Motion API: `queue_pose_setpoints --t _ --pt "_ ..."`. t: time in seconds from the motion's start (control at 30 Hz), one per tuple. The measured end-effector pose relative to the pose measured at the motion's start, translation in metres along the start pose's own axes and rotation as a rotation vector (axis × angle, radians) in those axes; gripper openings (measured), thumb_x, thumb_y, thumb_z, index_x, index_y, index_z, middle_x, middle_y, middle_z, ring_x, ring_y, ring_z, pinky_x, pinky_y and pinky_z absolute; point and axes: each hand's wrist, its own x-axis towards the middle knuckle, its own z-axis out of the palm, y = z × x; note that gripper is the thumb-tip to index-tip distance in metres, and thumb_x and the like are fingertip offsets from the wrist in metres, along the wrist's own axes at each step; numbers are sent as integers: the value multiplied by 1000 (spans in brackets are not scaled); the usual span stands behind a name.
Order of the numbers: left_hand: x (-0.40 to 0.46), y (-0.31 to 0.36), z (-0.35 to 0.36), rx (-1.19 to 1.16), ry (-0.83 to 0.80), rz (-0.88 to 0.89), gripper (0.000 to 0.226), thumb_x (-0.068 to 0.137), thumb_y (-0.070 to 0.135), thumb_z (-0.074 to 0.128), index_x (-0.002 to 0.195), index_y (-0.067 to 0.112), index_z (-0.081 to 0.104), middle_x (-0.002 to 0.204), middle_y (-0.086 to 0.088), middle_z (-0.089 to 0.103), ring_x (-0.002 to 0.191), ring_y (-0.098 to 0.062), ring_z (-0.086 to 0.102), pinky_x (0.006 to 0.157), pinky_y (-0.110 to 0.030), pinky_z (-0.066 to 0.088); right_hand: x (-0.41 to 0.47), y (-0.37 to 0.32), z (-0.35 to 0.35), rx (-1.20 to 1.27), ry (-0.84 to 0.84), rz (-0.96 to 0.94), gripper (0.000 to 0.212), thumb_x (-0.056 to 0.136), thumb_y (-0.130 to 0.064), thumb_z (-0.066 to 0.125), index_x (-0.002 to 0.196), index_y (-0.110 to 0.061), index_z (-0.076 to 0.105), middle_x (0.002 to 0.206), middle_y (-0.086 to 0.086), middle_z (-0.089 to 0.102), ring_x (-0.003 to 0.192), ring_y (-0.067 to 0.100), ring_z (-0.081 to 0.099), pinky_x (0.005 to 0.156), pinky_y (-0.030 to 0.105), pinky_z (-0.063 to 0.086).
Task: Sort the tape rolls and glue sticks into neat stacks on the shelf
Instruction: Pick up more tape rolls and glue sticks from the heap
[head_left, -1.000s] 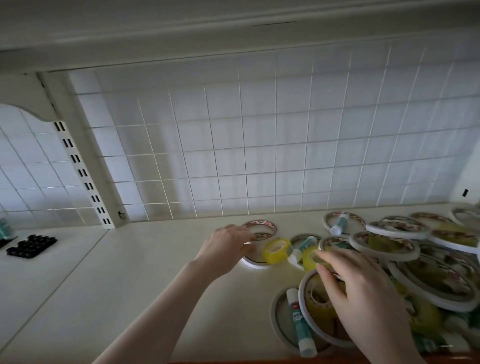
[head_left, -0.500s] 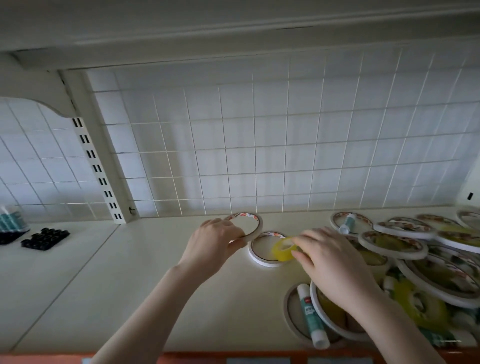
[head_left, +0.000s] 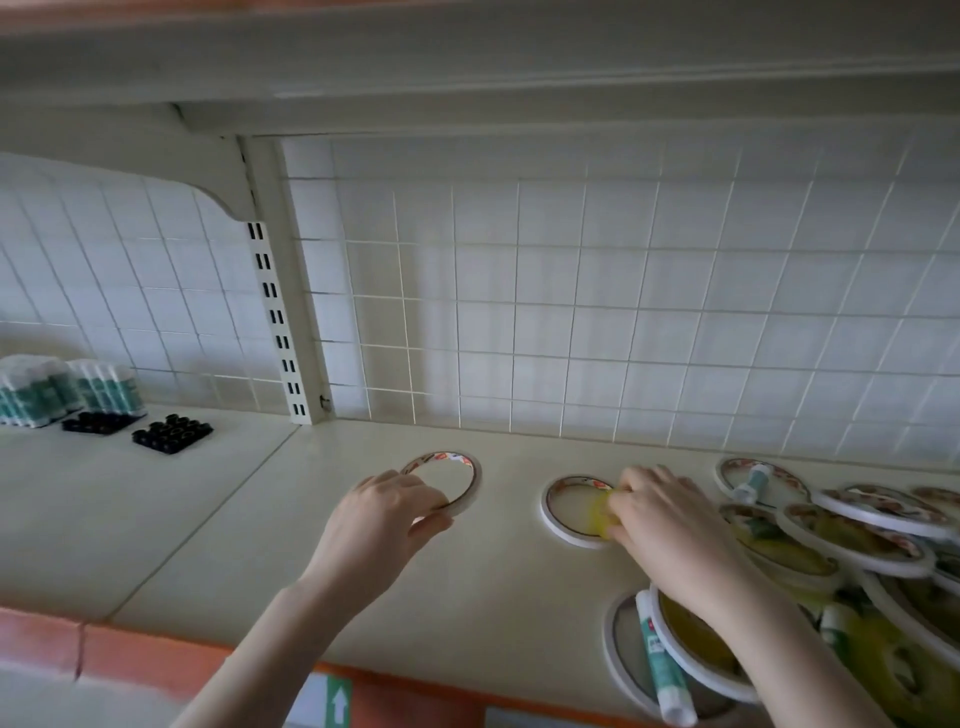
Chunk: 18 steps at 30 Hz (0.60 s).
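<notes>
My left hand (head_left: 384, 512) grips the near edge of a thin white tape roll (head_left: 457, 465) that lies flat on the cream shelf (head_left: 218, 519). To its right, my right hand (head_left: 660, 512) holds a small yellow tape roll (head_left: 597, 514) inside a second white tape ring (head_left: 558, 514). A jumbled pile of white tape rolls (head_left: 878, 512) and yellow rolls (head_left: 883, 660) fills the right side. One glue stick (head_left: 662, 670) lies across rings at the front, another glue stick (head_left: 750, 480) rests in a ring at the back.
At the far left stand packs of glue sticks (head_left: 62, 389) and two black trays (head_left: 171, 431). A slotted upright post (head_left: 275, 322) divides the wire-grid back panel (head_left: 623, 312). An orange strip (head_left: 130, 660) lines the front edge. Another shelf hangs overhead.
My left hand drew the thin white roll leftward, away from the other ring. My right hand carried the small yellow roll from the pile to the second ring. The view shifted left.
</notes>
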Motion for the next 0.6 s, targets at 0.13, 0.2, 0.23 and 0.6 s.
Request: queue_pose_setpoints --t 0.13,0.2,0.23,0.6 --pt "-12 -3 -7 28 23 -51 11 75 38 60 72 28 65 65 13 59 62 -14 57 54 -27 45 2 1 -3 26 -8 7 25 99 -34 35 104 -19 54 136 2 39 115 17 44 94 28 39" --pt "-19 -5 -12 56 45 -78 14 75 40 58 72 28 65 64 13 59 62 -14 58 53 -27 45 3 -2 -4 58 37 4 27 99 -36 37 107 -17 55 143 3 33 121 19 45 96 30 40" --pt "-23 -6 -15 68 55 -94 15 76 41 58 72 28 65 65 13 60 63 -14 58 53 -27 45 4 -4 -5 96 92 -6 25 97 -35 44 105 -16 58 142 5 37 118 21 50 93 33 43" --pt "-69 -69 -70 142 131 -167 27 79 48 49 74 27 66 66 14 60 64 -10 58 56 -20 43 33 -115 -8 627 450 -48 13 62 -29 68 66 -18 62 93 9 69 78 24 70 70 24 38"
